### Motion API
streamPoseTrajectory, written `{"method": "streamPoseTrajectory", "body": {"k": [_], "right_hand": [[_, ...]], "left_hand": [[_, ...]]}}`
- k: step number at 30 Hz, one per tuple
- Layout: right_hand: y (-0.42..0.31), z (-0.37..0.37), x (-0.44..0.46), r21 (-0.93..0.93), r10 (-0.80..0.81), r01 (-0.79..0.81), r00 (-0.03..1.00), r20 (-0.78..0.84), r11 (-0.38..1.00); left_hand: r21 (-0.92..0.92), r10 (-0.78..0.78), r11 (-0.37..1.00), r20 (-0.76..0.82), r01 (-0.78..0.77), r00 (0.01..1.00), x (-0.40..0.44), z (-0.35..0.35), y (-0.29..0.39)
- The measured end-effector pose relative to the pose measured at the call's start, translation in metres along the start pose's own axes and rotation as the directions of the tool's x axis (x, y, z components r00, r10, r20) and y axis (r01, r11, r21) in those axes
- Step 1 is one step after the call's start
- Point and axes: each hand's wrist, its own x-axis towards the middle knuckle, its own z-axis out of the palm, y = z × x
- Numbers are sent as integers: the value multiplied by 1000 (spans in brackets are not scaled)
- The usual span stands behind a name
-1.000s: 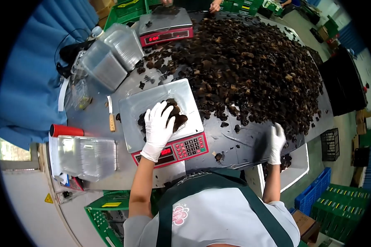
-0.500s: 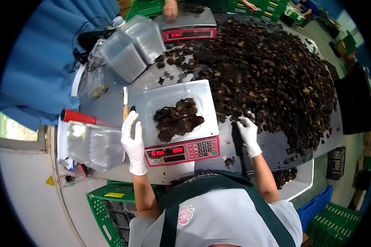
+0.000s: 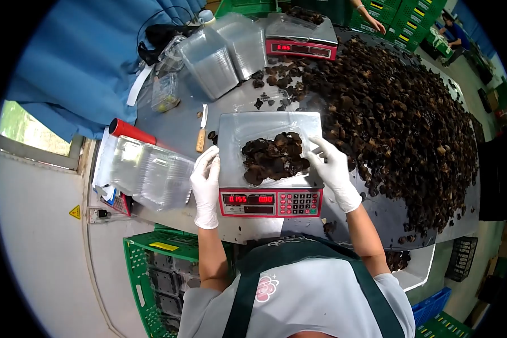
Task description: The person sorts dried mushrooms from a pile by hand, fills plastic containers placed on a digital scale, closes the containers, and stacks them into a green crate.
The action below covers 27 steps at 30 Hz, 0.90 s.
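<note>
A clear plastic box (image 3: 236, 135) with dark wood ear mushrooms (image 3: 273, 158) lies on the red-rimmed scale (image 3: 270, 210), whose display reads 0.155. Its clear lid seems folded back toward the far side. My left hand (image 3: 207, 183), in a white glove, is at the scale's left edge with fingers extended and nothing in them. On the other side, my gloved right hand (image 3: 333, 169) hovers by the box's right rim, thumb and fingers apart. Whether its fingertips touch the rim I cannot tell.
A large mushroom heap (image 3: 400, 124) covers the table's right side. Stacked clear boxes (image 3: 208, 63) stand at the back left, more lids (image 3: 152, 172) at left. A knife (image 3: 201, 129) lies left of the scale. A second scale (image 3: 301, 48) and another person's hand (image 3: 372, 21) are behind.
My right hand has moved from the heap's edge to the box's right side. My view has shifted, and the other person's hand no longer shows over the back scale.
</note>
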Motion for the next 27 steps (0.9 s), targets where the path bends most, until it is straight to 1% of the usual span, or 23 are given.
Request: {"method": "streamPoseTrajectory", "body": {"k": [1, 2, 4, 6, 7, 8, 9, 10, 12, 14, 15, 16, 18, 19, 20, 22, 23, 24, 26, 27], "right_hand": [[0, -6, -1, 78, 126, -125, 992, -10, 989], [-2, -16, -3, 65, 314, -313, 950, 6, 947], [51, -23, -7, -150, 102, -121, 986, -132, 981], [80, -38, -11, -412, 210, -225, 974, -83, 883], [97, -41, -16, -505, 246, -236, 968, -48, 830], [112, -42, -22, -595, 282, -237, 959, -17, 768], [120, -40, -26, -602, 378, -290, 926, 22, 744], [151, -32, -39, -687, 23, -34, 999, -26, 726], [156, -26, -47, -684, 81, -85, 996, -37, 724], [164, -23, -51, -636, 88, -154, 987, -134, 756], [165, -24, -51, -615, 47, -142, 985, -168, 775], [166, -24, -51, -615, 42, -137, 985, -166, 776], [163, -29, -51, -625, 73, -175, 980, -185, 761], [158, -29, -51, -593, 67, -178, 976, -205, 785], [154, -29, -49, -547, 127, -204, 976, -176, 812], [144, -24, -46, -612, 119, -180, 983, -140, 770], [139, -24, -42, -616, 223, -211, 973, -57, 759], [145, -20, -43, -681, 82, -107, 994, -70, 724], [162, -15, -44, -695, 93, -112, 994, -65, 711], [149, -17, -42, -675, 109, -138, 990, -86, 725]], "left_hand": [[-16, -4, 1000, -3, 4, 1000, -1, -1, -2], [-16, -10, 1000, -11, 10, 1000, -2, -3, -6], [-4, -13, 1000, -15, 13, 1000, -2, -9, -14], [15, -30, 999, -25, 30, 999, 0, -14, -17], [-1, -45, 999, -38, 45, 998, 1, -15, -20], [-17, -59, 998, -51, 58, 997, 3, -16, -22], [-27, -51, 998, -57, 49, 997, 5, -16, -23], [-40, -33, 999, -61, 30, 998, 7, -17, -26], [-60, -42, 997, -49, 39, 998, 12, -18, -27], [-88, -53, 995, -47, 49, 998, 17, -16, -28], [-119, -62, 991, -32, 57, 998, 20, -15, -29], [-120, -60, 991, -37, 56, 997, 23, -13, -29], [-234, -129, 963, 28, 132, 991, 29, -9, -32], [-237, -129, 963, 27, 131, 991, 32, -7, -35], [-227, -149, 962, 39, 154, 988, 35, -3, -38], [-219, -172, 959, 57, 180, 983, 37, 2, -40], [-212, -184, 958, 70, 195, 980, 37, 4, -41], [-204, -196, 956, 86, 210, 977, 37, 7, -41], [-202, -172, 961, 98, 189, 980, 35, 11, -43], [-201, -146, 966, 101, 164, 984, 35, 12, -44]]}}
